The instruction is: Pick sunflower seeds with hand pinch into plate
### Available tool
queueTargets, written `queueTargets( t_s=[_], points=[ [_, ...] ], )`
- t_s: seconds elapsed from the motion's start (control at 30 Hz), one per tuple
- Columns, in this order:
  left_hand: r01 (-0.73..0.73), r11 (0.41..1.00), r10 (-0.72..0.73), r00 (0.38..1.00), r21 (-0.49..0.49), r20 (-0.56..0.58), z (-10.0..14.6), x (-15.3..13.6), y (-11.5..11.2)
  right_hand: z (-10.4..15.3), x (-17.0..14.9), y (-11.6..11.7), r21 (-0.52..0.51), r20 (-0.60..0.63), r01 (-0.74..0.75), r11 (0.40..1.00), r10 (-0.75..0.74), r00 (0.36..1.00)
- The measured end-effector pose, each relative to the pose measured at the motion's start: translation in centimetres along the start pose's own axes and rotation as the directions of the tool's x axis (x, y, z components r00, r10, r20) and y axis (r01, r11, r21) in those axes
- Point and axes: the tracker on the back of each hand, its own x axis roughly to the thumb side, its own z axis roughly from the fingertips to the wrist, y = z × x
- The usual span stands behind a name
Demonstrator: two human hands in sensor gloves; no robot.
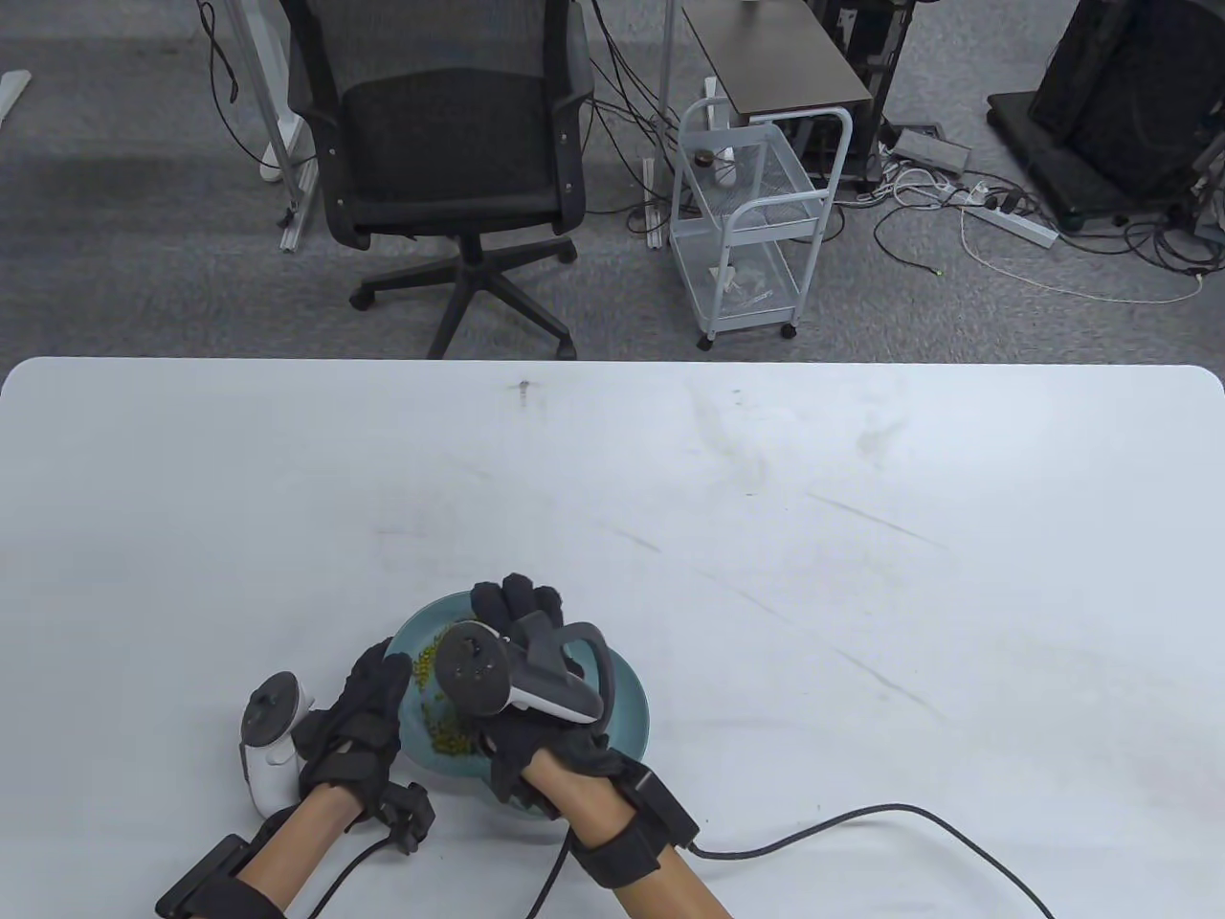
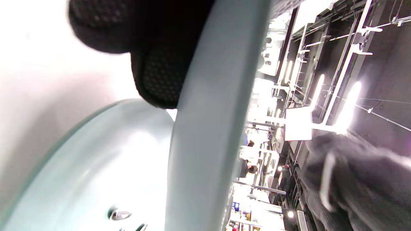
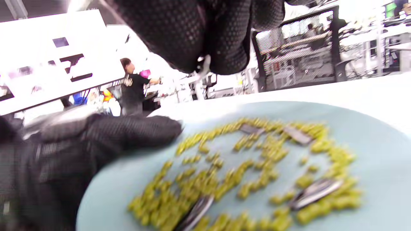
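A teal plate point(image 1: 627, 689) sits near the table's front edge and holds many small green beans point(image 3: 199, 183) and a few striped sunflower seeds point(image 3: 316, 189). My left hand point(image 1: 381, 665) grips the plate's left rim; its thumb point(image 3: 141, 131) lies on the rim, and a finger point(image 2: 160, 77) shows against the rim's edge point(image 2: 205, 128) in the left wrist view. My right hand point(image 1: 512, 601) hovers over the plate's far side. Its fingertips point(image 3: 192, 41) are pressed together, pinching a small pale sunflower seed point(image 3: 203, 65) above the beans.
The white table point(image 1: 861, 526) stretches wide to the right and beyond the plate. A black cable point(image 1: 861, 821) runs from my right wrist along the front right. An office chair point(image 1: 450, 163) and a white wire cart point(image 1: 751, 220) stand past the far edge.
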Motion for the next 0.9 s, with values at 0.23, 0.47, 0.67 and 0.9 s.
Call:
queueTargets(
  t_s=[0.23,0.47,0.67,0.9],
  points=[
    [0.006,1.000,-0.006,1.000,0.020,0.002,-0.1,0.5,0.8,1.0,-5.3,-2.2,-0.058,-0.139,0.058,0.997,-0.066,0.988],
    [-0.016,0.999,0.016,1.000,0.036,0.008,-0.2,0.8,1.4,1.3,-9.8,2.9,0.076,-0.267,0.038,0.996,-0.017,0.963],
    [-0.028,0.999,0.028,1.000,0.037,0.001,-0.1,0.8,1.5,0.7,-11.1,4.9,0.105,-0.304,0.081,0.991,-0.045,0.951],
    [-0.030,0.999,0.030,1.000,0.034,-0.005,-0.1,0.7,1.3,0.7,-11.2,5.0,0.110,-0.308,0.083,0.990,-0.046,0.950]
  ],
)
